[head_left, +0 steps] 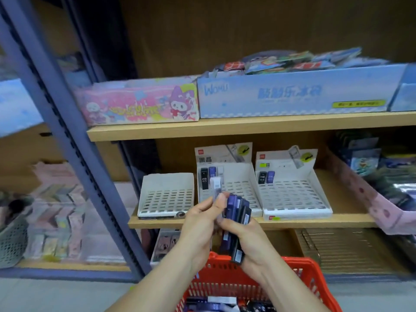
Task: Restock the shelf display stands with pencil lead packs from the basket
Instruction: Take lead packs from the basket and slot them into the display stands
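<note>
Red plastic of the basket [301, 269] lies nearest, its rim just below the wrists, with more packs seen dimly at its bottom. Above it, a fanned stack of dark and purple pencil lead packs [238, 224] is held in the right hand [252, 242], whose grip is closed around the stack. A single pale pack [216, 188] is pinched at the top of the fan by the left hand [200, 219], thumb and fingers closed on it.

The step is judged to be the drawing of one pack off the stack for slotting. It would best be pulled straight upward so the others are not dragged out, and the stack kept firmly squeezed.

Beyond the hands, three slotted stands sit at the shelf edge [315, 220]. The left stand [166, 194] is empty, the middle stand [227, 188] holds a few packs at its far left, and the right stand [292, 190] holds two. Open room is ample above the slots, though the upper shelf board [247, 127] overhangs, so a low forward reach is advised.
</note>
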`<state>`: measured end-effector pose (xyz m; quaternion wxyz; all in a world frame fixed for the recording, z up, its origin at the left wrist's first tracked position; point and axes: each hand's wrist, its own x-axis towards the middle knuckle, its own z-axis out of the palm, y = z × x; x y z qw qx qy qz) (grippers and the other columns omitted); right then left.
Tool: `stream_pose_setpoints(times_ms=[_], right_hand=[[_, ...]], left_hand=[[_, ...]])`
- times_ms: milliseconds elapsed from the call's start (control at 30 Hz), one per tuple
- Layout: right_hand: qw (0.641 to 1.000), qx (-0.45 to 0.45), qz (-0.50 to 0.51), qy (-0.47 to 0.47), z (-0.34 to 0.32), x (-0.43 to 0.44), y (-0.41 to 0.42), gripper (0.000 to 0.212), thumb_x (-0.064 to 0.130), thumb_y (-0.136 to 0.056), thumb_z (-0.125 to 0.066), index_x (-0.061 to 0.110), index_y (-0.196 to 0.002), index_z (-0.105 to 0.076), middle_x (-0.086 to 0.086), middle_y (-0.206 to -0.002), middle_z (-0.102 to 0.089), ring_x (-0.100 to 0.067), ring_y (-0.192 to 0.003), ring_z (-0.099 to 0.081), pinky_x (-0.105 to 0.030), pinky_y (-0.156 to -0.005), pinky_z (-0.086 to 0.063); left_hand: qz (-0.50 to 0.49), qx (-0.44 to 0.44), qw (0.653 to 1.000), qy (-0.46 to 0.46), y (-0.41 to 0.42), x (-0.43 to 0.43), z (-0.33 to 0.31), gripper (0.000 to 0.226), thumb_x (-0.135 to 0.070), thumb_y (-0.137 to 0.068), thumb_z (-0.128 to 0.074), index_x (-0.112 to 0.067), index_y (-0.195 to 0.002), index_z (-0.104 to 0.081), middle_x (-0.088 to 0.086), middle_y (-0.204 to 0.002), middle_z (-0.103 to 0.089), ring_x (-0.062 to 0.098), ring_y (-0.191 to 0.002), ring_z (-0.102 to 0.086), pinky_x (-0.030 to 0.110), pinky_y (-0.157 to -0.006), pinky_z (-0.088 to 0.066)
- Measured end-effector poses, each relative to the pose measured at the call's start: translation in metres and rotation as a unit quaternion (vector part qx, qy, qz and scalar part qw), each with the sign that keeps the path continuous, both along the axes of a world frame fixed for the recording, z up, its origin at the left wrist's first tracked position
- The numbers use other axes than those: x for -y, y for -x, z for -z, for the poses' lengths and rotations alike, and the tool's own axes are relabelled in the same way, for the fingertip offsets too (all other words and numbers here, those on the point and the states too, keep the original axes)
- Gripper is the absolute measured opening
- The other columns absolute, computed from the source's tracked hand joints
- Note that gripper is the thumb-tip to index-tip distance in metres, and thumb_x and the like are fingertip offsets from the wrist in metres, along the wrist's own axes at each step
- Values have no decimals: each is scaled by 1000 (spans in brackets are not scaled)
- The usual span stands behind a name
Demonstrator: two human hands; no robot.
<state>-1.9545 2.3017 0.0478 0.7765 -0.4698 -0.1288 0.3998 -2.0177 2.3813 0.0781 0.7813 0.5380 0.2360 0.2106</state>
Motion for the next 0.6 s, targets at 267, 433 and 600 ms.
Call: stream_pose_setpoints(times_ms=[267, 433, 600], right_hand=[[973, -191, -112, -58, 18, -2, -54, 28, -4, -55, -85, -2, -76, -67, -13, -67, -55, -14, -44, -48, -21, -39, -41], [957, -247, -143, -58, 31, -7, -75, 39, -1, -47, -90, -8, -80, -70, -17, -74, -62, -16, -42, -51, -22, -35, -44], [990, -116, -64, 46, 37, -18, -96, 28, -2, -78, -66, -8, -105, -62, -27, -88, -71, -17, -45, -54, -22, -38, -44]], left_hand=[[75, 10, 997, -9, -32, -56, -7, 37, -17, -79, -63, -22, -115, -68, 7, -105, -71, 12, -75, -61, 26, -65, -45], [59, -36, 987, -144, -55, -77, -15, 23, -8, -79, -66, -5, -102, -70, 13, -85, -73, 11, -59, -60, 19, -58, -52], [22, -87, 967, -240, -76, -91, -10, 9, -3, -86, -64, -7, -90, -71, 8, -70, -71, 11, -60, -63, 18, -58, -53]])
